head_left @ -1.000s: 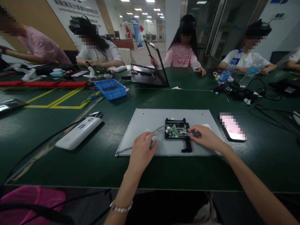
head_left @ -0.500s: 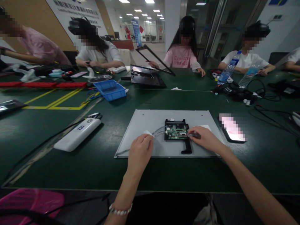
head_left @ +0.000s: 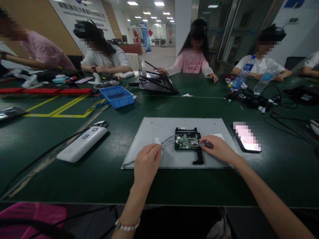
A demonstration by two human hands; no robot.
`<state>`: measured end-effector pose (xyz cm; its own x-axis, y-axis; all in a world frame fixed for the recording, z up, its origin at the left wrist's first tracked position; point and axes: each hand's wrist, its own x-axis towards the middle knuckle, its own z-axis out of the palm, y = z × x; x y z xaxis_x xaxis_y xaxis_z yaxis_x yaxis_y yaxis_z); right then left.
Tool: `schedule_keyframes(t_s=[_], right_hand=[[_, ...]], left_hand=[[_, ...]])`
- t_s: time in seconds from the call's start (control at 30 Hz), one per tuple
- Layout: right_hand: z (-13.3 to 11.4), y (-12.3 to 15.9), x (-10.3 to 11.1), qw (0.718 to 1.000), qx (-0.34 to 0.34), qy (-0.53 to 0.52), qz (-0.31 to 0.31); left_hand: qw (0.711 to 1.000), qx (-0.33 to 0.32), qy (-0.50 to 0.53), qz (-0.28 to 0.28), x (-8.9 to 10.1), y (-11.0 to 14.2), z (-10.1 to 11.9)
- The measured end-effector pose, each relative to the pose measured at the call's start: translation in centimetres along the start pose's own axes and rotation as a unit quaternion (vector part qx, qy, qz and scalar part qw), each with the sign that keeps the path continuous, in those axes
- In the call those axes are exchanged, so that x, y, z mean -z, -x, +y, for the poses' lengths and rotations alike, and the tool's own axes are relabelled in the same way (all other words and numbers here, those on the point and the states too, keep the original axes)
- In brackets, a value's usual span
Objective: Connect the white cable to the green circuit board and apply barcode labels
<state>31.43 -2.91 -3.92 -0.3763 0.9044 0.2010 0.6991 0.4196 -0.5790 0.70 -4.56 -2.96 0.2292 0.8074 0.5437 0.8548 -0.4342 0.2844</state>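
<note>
A green circuit board (head_left: 186,142) sits in a black plastic bracket (head_left: 199,158) on a flat light-grey panel (head_left: 161,126). Grey cable (head_left: 168,140) runs from the board's left edge to my left hand (head_left: 147,162), whose fingers are closed around it; its tail trails onto the panel's left edge. At the board's right edge, my right hand (head_left: 219,148) pinches a small dark piece (head_left: 207,144), partly covered by the fingers and too small to identify. White paper slips lie on the panel near both hands.
To the left lies a white power bank (head_left: 82,144) with a black cable; a phone (head_left: 246,136) lies at the right. Further back are a blue tray (head_left: 119,97), two bottles (head_left: 245,73) and black cables. Across the table, a person holds a dark frame over a black panel (head_left: 159,83).
My left hand has shifted slightly left with the cable. My right hand stays at the board's edge. Across the table, the co-worker's frame has been lowered onto the black panel.
</note>
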Motion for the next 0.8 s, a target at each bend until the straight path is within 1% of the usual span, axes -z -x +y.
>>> schedule_keyframes(t_s=[0.13,0.2,0.37,0.53,0.7,0.8], right_hand=[[0.1,0.0,0.0,1.000,-0.004,-0.001,0.000],[0.1,0.0,-0.1,1.000,-0.004,-0.002,0.000],[0.1,-0.1,-0.1,1.000,-0.001,-0.003,-0.002],[0.1,-0.1,-0.2,1.000,0.001,-0.006,-0.006],[0.1,0.0,-0.2,1.000,0.005,-0.003,0.000],[-0.1,0.0,-0.1,1.000,0.007,-0.004,-0.003]], left_hand=[[0.997,0.003,-0.022,-0.075,0.1,0.0,0.4],[0.996,0.002,-0.024,-0.091,0.2,0.0,0.7],[0.996,0.024,-0.034,-0.082,0.2,-0.7,0.7],[0.992,0.042,-0.069,-0.093,-0.6,-1.4,0.2],[0.991,0.045,-0.049,-0.114,-0.9,-1.4,0.3],[0.992,0.048,-0.036,-0.109,-0.8,-1.4,0.4]])
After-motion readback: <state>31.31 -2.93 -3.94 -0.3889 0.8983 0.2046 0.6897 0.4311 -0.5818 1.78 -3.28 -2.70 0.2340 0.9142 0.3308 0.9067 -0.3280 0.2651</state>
